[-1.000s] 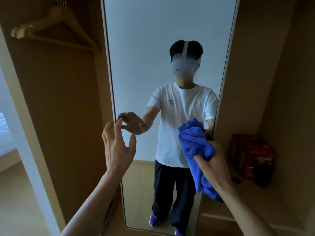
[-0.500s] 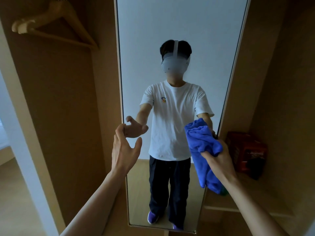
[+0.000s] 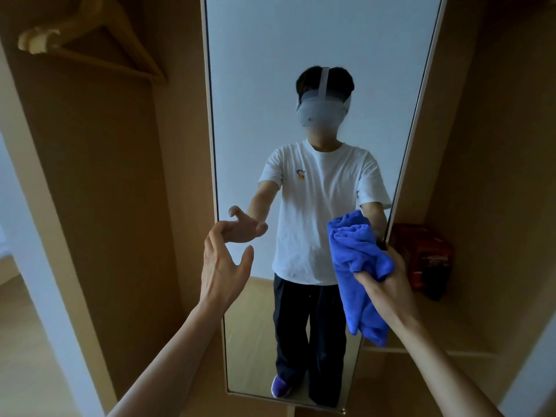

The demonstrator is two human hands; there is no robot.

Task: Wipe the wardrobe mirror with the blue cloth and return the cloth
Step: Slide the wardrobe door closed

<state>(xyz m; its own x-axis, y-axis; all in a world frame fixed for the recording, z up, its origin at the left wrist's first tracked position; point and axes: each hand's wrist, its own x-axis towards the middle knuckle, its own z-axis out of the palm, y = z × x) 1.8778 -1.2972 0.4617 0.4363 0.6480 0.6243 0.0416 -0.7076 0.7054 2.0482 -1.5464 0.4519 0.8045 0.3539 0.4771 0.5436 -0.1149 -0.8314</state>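
We are standing square to the wardrobe mirror (image 3: 316,49), a tall narrow pane set between wooden panels, and it is reflecting a person in a white T-shirt, dark trousers and a head-worn headset. Our right hand (image 3: 388,281) is gripping the blue cloth (image 3: 358,266): the fingers are curled tight around a bunched fold near its middle, with the upper part of the cloth bulging above the fist and the rest hanging down below the wrist. The cloth is sitting in front of the lower right part of the glass, close to the mirror's right edge; we cannot tell whether it is touching the surface or just short of it. Its reflection is showing directly behind the bunched top. Our left hand (image 3: 224,266) is reaching toward the left edge of the mirror, empty, with fingers spread and slightly bent and the thumb held apart; its reflection is appearing just above and beside the fingertips, but whether the tips are meeting the glass is not resolvable. To the right of the mirror, a red box (image 3: 427,260) is resting on a wooden shelf (image 3: 451,326) in the side compartment, well behind the cloth hand. In the left compartment, a wooden hanger (image 3: 90,40) is hanging near the top, empty of clothing. Both forearms are extending bare into view from the bottom.
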